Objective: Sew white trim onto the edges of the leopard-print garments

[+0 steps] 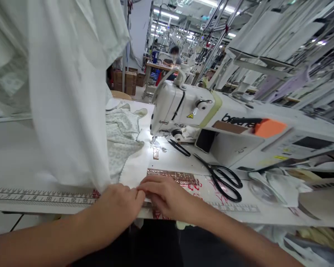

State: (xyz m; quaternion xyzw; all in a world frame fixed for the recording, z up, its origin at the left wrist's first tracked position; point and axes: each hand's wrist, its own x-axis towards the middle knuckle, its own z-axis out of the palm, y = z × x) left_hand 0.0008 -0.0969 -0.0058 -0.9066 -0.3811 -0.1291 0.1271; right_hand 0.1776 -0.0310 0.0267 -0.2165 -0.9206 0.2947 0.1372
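Note:
My left hand [121,202] is closed at the table's front edge, gripping the lower edge of a pale fabric piece [133,168]. Beside it, fingertips touching the left, my right hand [163,194] pinches the same fabric; the exact spot is hidden behind the fingers. The fabric spreads away from me, with a white side and a pale green patterned part [122,129] bunched behind it. A white sewing machine [180,107] stands to the right, its lit needle area beyond my hands and apart from the fabric.
Large black scissors [225,181] and small black snips [179,148] lie right of the needle. White cloth [66,92] hangs at left. A ruler strip [41,197] runs along the front edge. An orange item [269,127] sits on the machine; a person [174,55] works far behind.

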